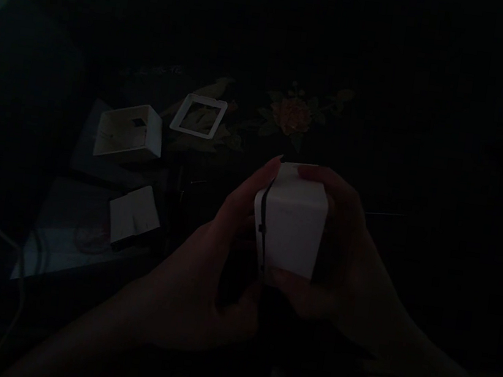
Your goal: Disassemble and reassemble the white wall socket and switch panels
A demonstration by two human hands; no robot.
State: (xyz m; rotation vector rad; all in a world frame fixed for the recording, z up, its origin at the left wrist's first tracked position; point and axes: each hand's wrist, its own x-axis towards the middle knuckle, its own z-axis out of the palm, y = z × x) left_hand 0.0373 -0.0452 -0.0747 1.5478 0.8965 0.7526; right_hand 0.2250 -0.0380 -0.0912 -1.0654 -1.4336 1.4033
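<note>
Both my hands are closed around a white box-shaped housing [293,228] at the middle of the view. My right hand [340,250] grips its right side, fingers over the top and thumb along the bottom edge. On the left, my left hand [228,253] holds the white plate-like cover [257,226] of the housing between fingers and thumb. A thin dark gap runs between cover and housing. The scene is very dark, so the left fingertips behind the cover are hard to see.
A white open box [154,132] lies at the left, beside a white square frame [219,122]. Nearer sits a white-topped block [133,215]. A pale cable [21,269] runs down the left. The dark tabletop bears a flower print [292,115].
</note>
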